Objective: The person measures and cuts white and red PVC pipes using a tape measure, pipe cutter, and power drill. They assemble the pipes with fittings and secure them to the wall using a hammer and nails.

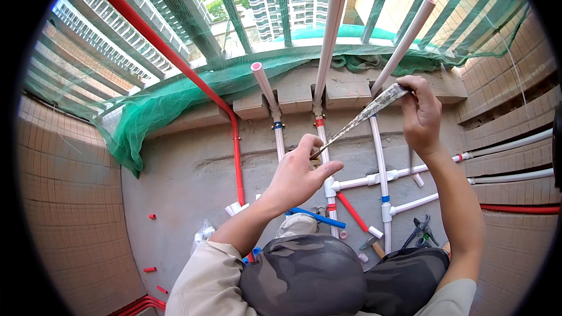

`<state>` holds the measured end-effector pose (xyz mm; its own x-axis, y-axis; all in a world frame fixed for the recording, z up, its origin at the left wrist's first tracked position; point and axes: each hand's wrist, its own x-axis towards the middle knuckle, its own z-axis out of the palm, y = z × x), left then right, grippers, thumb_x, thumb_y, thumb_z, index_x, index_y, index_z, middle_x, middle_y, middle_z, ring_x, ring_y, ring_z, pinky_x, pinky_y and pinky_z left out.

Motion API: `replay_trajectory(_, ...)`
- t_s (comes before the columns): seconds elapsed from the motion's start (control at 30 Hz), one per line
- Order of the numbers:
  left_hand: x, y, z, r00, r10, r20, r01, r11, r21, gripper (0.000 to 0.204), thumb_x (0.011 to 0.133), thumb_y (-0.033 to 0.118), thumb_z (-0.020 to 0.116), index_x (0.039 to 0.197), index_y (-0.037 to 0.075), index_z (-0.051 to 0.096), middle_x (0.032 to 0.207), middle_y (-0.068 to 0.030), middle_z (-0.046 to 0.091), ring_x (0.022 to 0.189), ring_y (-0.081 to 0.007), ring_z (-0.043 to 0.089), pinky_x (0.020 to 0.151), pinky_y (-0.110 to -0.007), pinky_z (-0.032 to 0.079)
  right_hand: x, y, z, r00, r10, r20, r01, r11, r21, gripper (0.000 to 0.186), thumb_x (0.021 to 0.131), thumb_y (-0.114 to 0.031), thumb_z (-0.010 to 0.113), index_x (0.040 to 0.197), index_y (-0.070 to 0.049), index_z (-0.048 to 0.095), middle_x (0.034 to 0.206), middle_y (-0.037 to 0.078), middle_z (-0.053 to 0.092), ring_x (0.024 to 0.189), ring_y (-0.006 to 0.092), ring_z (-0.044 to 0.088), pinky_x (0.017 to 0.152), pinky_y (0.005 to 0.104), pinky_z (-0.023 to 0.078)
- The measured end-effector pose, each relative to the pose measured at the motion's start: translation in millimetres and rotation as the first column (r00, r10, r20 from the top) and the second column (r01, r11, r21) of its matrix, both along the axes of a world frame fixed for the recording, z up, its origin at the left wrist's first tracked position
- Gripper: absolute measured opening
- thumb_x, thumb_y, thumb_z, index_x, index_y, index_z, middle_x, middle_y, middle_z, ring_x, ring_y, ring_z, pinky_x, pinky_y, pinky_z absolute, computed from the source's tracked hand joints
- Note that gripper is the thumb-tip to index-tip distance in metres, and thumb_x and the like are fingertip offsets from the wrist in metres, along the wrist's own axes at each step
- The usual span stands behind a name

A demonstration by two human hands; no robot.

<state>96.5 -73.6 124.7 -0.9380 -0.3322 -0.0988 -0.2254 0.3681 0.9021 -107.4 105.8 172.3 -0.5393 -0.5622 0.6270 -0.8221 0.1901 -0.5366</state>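
Note:
A long, narrow, worn strip (364, 116), speckled white and dark, slants between my two hands and looks wider at its upper right end. My right hand (422, 114) is closed, pinching that upper end between thumb and fingers. My left hand (298, 175) is at the lower, thin end, its fingers curled against the strip and its thumb sticking out to the side. The strip's lower tip is partly hidden by these fingers. Beneath it, a white pipe (331, 205) with a red band runs along the floor and joins a branch pipe (357, 182) at a tee.
A red pipe (236, 152) bends up at the left; pale pipes (404, 44) rise by the green netting (134, 123). Near my knees lie a blue pipe piece (319, 217), a red pipe piece (352, 213), a hammer (374, 244) and dark-handled pliers (418, 231). Tiled walls (70, 199) flank me.

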Motion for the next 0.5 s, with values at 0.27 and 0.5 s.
replay_trajectory(0.27,3.9,5.3,9.8,0.985,0.019,0.172,0.009,0.988,-0.156,0.089,0.076,0.042,0.085,0.140,0.002,0.038,0.087,-0.0238,0.067,0.094,-0.0437,0.067,0.086,-0.048,0.050,70.4,-14.6,12.8,0.766,0.524,-0.372,-0.105,0.673,0.733,0.011,0.080,-0.015,0.066,0.087,-0.009,0.060,0.076,0.003,0.059,0.076,0.0193,0.064,0.060,0.0322,0.050)
replay_trajectory(0.5,6.2,30.7,-9.1,0.924,-0.250,0.288,0.307,0.937,-0.170,0.079,0.086,0.040,0.077,0.140,-0.001,0.037,0.088,-0.0244,0.069,0.089,-0.0456,0.068,0.080,-0.051,0.053,90.8,15.0,-21.3,0.845,0.489,-0.216,-0.127,0.575,0.808,0.010,0.079,-0.017,0.066,0.077,-0.008,0.061,0.073,0.003,0.061,0.075,0.0198,0.065,0.061,0.0329,0.051)
